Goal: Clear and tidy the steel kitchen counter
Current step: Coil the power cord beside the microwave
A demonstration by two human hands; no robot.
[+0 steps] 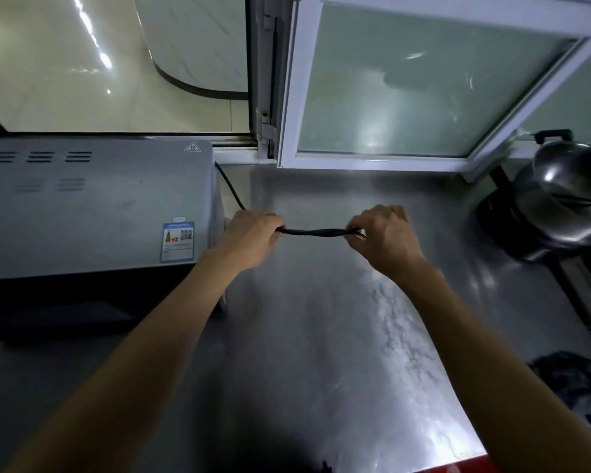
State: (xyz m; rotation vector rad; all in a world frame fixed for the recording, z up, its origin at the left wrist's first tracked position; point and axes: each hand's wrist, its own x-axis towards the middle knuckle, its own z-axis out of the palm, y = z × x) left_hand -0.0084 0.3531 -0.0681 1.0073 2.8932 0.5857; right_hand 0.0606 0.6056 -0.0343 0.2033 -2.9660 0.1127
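Both hands, left hand (pixel 249 233) and right hand (pixel 382 237), pinched the oven's (pixel 93 206) black cord (pixel 316 231) doubled above the counter (pixel 321 319) at 12 o'clock, probably bundling it.

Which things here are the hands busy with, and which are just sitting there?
In the job:
- black cord, stretched between both hands
- left hand, gripping one end
- right hand, gripping the other end
- steel counter, being tidied

Just sitting there:
- grey oven, the cord runs behind it
- steel pot at the right
- open window
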